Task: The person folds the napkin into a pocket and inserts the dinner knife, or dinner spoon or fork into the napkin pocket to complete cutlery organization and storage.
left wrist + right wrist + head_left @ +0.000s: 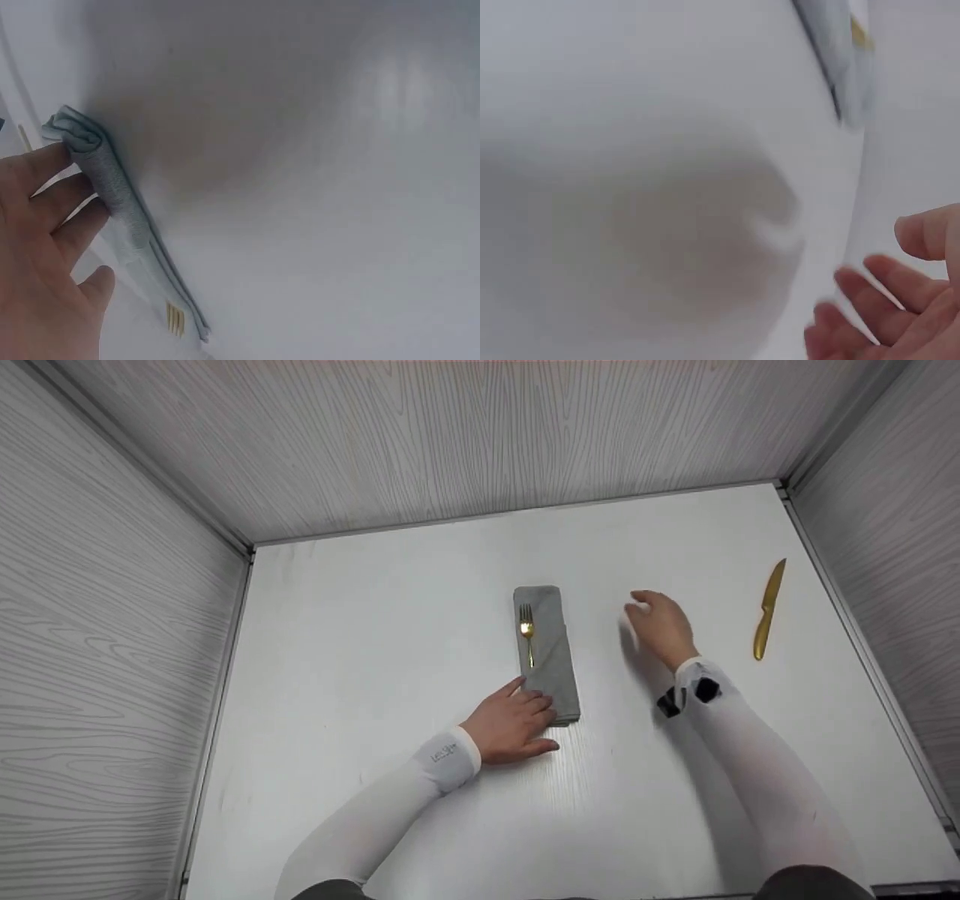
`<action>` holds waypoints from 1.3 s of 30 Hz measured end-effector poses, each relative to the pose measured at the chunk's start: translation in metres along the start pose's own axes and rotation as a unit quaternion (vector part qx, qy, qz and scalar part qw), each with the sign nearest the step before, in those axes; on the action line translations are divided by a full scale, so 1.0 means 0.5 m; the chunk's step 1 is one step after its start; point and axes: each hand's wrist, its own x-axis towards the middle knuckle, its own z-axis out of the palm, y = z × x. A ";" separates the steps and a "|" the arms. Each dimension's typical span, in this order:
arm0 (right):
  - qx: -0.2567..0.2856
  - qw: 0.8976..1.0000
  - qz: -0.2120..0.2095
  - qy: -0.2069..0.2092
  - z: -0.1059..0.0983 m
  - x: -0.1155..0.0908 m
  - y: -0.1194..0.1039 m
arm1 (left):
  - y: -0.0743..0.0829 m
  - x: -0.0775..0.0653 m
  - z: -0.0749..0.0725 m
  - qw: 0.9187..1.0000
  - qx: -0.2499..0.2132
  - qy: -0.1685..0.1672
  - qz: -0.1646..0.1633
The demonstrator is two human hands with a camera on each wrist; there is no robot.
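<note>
A folded grey napkin (pixel 551 652) lies lengthwise near the middle of the white table, with a small gold fork (pixel 527 630) on its upper left part, tines pointing away. My left hand (pixel 511 727) rests at the napkin's near end, fingers spread and fingertips on the cloth. In the left wrist view those fingers meet the napkin's rolled-looking edge (pixel 112 184), and the fork's tines (pixel 175 320) show at its far end. To the right of the napkin, my right hand (pixel 662 626) is held over the table, its fingers loosely bent with nothing in them.
A gold knife (pixel 766 611) lies near the table's right side, blade pointing away. Pale wood-grain panels (pixel 450 442) stand along the back, left and right of the white table (pixel 375 622).
</note>
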 end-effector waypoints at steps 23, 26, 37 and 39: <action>-0.166 0.981 0.086 0.060 -0.144 -0.069 0.281 | 0.036 0.180 -0.097 1.000 0.002 0.008 0.006; -0.177 0.979 0.080 0.055 -0.147 -0.067 0.291 | 0.064 0.216 -0.081 1.000 0.023 0.006 0.017; -0.208 0.977 0.042 -0.003 -0.128 -0.050 0.212 | 0.099 0.263 -0.048 0.999 0.046 -0.028 0.006; -0.213 0.976 0.039 -0.014 -0.116 -0.044 0.190 | 0.097 0.263 -0.042 0.998 0.044 -0.034 0.000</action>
